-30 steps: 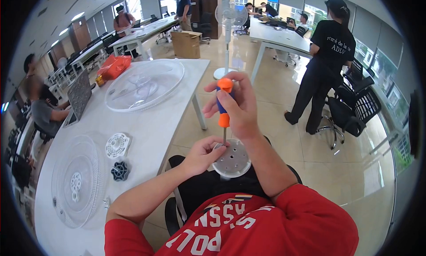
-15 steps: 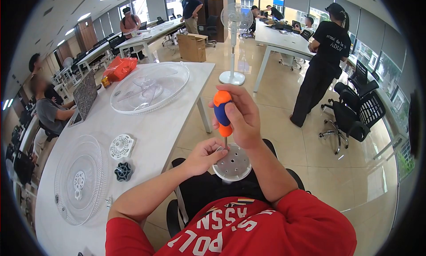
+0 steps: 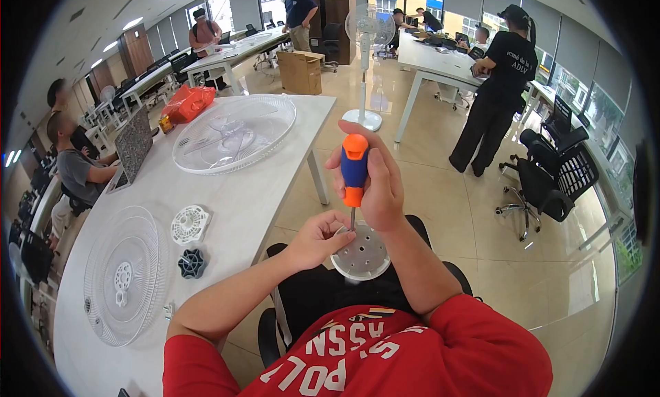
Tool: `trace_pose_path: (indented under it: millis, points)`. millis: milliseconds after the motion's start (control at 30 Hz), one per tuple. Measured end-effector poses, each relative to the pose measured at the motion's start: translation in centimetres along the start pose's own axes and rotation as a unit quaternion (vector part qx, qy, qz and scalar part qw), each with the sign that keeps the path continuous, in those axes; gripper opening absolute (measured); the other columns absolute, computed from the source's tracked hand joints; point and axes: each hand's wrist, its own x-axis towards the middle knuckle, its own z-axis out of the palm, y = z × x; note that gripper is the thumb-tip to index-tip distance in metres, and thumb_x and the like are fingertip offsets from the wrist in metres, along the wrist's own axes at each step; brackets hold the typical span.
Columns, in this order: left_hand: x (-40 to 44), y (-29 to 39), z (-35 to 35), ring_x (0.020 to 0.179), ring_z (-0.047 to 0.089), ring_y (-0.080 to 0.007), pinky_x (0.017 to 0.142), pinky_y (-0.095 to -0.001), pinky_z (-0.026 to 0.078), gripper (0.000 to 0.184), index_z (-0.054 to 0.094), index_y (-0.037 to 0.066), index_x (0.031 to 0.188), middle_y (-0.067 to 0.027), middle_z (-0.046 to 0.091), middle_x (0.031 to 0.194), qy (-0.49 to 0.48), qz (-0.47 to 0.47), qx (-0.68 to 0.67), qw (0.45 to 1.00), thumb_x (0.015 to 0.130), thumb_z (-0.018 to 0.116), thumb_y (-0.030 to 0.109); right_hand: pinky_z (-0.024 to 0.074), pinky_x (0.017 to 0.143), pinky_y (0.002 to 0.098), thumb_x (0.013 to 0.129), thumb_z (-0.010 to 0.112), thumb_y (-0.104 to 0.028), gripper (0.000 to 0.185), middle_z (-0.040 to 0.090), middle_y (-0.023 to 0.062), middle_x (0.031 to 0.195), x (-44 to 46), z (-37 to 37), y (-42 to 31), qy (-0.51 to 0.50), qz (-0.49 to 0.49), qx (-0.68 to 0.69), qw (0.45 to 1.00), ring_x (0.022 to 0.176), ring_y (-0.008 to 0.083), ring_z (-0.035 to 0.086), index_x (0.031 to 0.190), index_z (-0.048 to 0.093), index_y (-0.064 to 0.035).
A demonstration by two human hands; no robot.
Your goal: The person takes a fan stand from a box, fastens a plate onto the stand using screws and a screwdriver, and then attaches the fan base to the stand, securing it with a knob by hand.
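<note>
My right hand [image 3: 380,184] is wrapped around the orange and blue handle of a screwdriver [image 3: 355,167], held upright with its shaft down. The tip meets the upper edge of a round grey disc [image 3: 362,256] with a white rim and several holes, which sits over my lap. My left hand [image 3: 322,240] is closed at the disc's upper left edge, thumb on top and fingertips close beside the screwdriver tip. Whether a screw is under the tip is hidden.
On the white table [image 3: 234,239] to my left lie a clear fan grille [image 3: 127,277], another grille with translucent blades [image 3: 234,136], a white slotted round part [image 3: 190,224], a dark knob [image 3: 192,263], a laptop [image 3: 133,148] and a red bag [image 3: 188,105]. A standing fan [image 3: 363,87] is ahead.
The screwdriver handle has turned and stands more upright, with my right hand's fingers shifted around it. My left hand and the disc stay nearly in place.
</note>
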Motion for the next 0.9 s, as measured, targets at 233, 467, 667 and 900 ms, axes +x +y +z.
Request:
trace_pose_path:
  millis: [233, 467, 667, 900]
  points:
    - [-0.1, 0.2, 0.2, 0.083, 0.066, -0.0057, 0.073, -0.0224, 0.049, 0.014, 0.056, 0.007, 0.118, -0.0002, 0.071, 0.090, 0.003, 0.002, -0.009, 1.000, 0.105, 0.063, 0.010, 0.0474, 0.058, 0.0232, 0.105, 0.057, -0.017, 0.036, 0.065, 0.0084, 0.096, 0.1, -0.5, 0.9, 0.012, -0.030, -0.001, 0.999, 0.066, 0.0075, 0.056, 0.139, 0.051, -0.0047]
    - [-0.1, 0.5, 0.5, 0.082, 0.065, -0.0048, 0.073, -0.0219, 0.048, 0.013, 0.055, 0.008, 0.118, 0.0011, 0.069, 0.091, -0.009, 0.001, 0.003, 1.000, 0.106, 0.060, 0.010, 0.0477, 0.059, 0.0236, 0.104, 0.055, -0.010, 0.033, 0.067, 0.0111, 0.101, -0.2, -0.6, -0.8, -0.021, 0.020, 0.055, 0.998, 0.067, 0.0082, 0.057, 0.136, 0.053, -0.0027]
    - [-0.1, 0.1, 0.2, 0.079, 0.061, -0.0033, 0.070, -0.0218, 0.046, 0.012, 0.056, 0.008, 0.118, 0.0027, 0.067, 0.089, -0.016, -0.005, 0.013, 1.000, 0.107, 0.060, 0.011, 0.0505, 0.061, 0.0259, 0.103, 0.054, -0.014, 0.040, 0.066, 0.0197, 0.107, 0.3, -0.9, -0.2, -0.027, 0.052, 0.083, 0.995, 0.063, 0.0129, 0.059, 0.141, 0.047, -0.0013]
    - [0.0, 0.7, 0.6, 0.080, 0.061, -0.0034, 0.072, -0.0220, 0.047, 0.015, 0.061, 0.005, 0.119, 0.0031, 0.066, 0.089, -0.004, -0.009, 0.027, 1.000, 0.107, 0.061, 0.013, 0.0528, 0.070, 0.0279, 0.094, 0.063, 0.004, 0.055, 0.065, 0.0149, 0.113, -0.4, 0.4, -0.8, 0.016, 0.005, -0.006, 1.000, 0.079, 0.0095, 0.060, 0.142, 0.038, -0.0077]
